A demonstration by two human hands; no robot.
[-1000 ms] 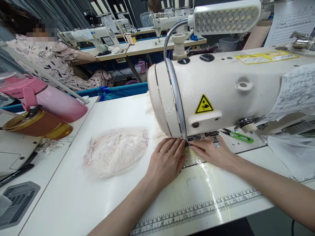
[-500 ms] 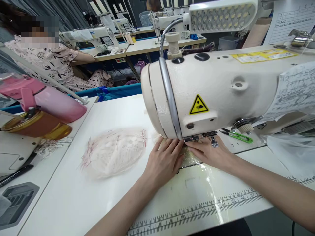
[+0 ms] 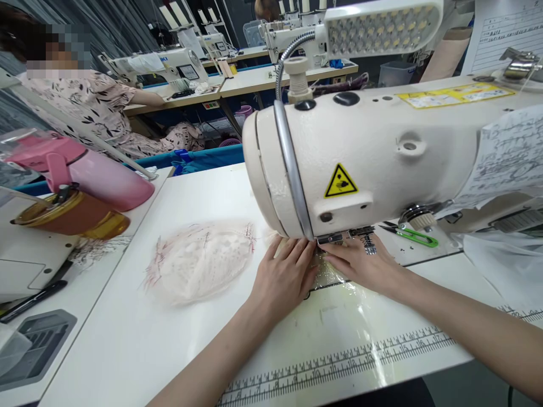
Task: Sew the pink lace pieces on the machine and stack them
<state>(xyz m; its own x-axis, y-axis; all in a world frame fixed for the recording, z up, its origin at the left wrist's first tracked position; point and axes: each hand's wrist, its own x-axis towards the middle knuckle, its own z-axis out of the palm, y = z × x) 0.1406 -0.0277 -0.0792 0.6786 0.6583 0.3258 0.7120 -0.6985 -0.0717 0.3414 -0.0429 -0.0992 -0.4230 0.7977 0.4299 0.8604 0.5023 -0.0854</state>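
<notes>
My left hand [image 3: 283,275] lies flat on a small pale piece of fabric [image 3: 323,272] under the head of the cream sewing machine [image 3: 373,158]. My right hand [image 3: 362,264] presses the same piece from the right, fingertips close to the presser foot [image 3: 370,244]. Both hands have fingers extended and close together on the cloth; the needle area is mostly hidden by the machine head. A pile of pale pink lace pieces [image 3: 199,260] rests on the white table [image 3: 169,339] to the left of my left hand.
Green thread snips [image 3: 409,233] lie behind my right hand. A pink bottle [image 3: 85,169] and an amber container [image 3: 68,215] sit on the left. A ruler strip [image 3: 339,362] runs along the table's front edge. Another person [image 3: 85,107] sits at the far left by other machines.
My hands slid slightly left and farther under the machine head with the fabric. The view shifted a little.
</notes>
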